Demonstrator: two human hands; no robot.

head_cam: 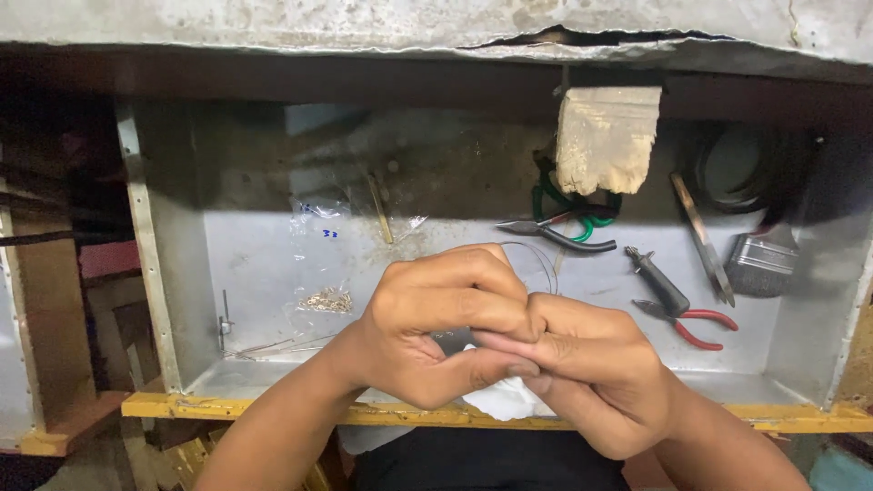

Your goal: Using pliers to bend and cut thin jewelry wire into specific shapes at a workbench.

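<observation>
- Two hands are pressed together at the middle of the view, over a shallow metal tray (pixel 273 273) with a yellow front edge.
- Left hand (pixel 436 323) is curled, thumb and fingers pinched shut on something tiny; right hand (pixel 582 364) meets it fingertip to fingertip, also pinching. Can't make out the bit between them, it's hidden.
- Thin wire loop (pixel 544 264) arcs up at 12 o'clock from the knuckles, so that's what they seem to grip.
- White cloth (pixel 500 400) peeks out at 6 o'clock, right under the hands.
- Clear plastic bag (pixel 323 273) with small gold bits sits at 9 o'clock, well apart.
- Black-handled pliers (pixel 555 235) lie at 1 o'clock, red-handled pliers (pixel 682 309) at 3 o'clock, paintbrush (pixel 762 259) further out that way by the tray wall.
</observation>
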